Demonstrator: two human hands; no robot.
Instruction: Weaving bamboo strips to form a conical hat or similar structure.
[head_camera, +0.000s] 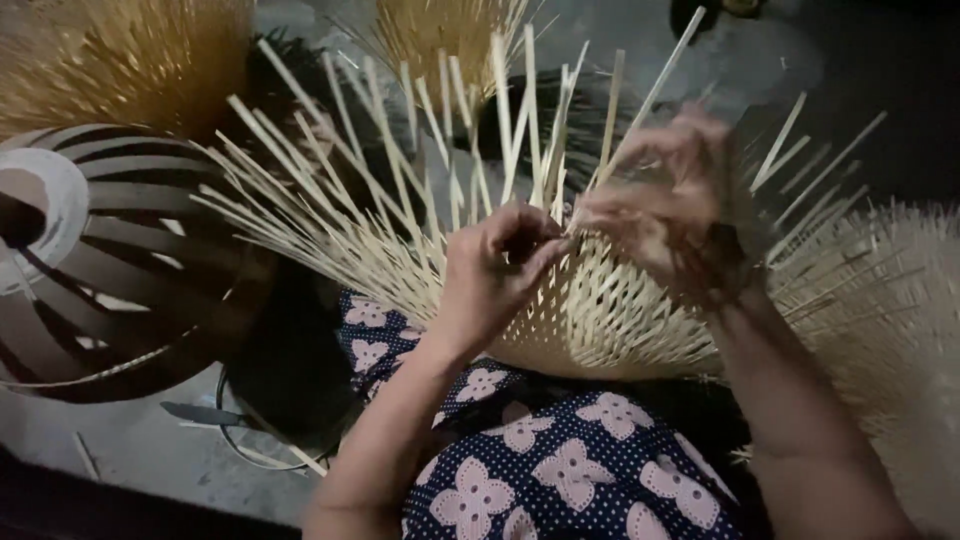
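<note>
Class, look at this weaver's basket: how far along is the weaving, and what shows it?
Done: the basket's lower part is tightly woven. In hand: the left hand and right hand pinch strips at the woven edge. Left: many loose strips stick out unwoven all round.

We see a dark slatted frame at left, a knife on the floor beside it

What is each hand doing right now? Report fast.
Left hand: closed, pinching bamboo strips at the edge of the woven basket.
Right hand: fingers curled on the same strips; grip blurred.
</note>
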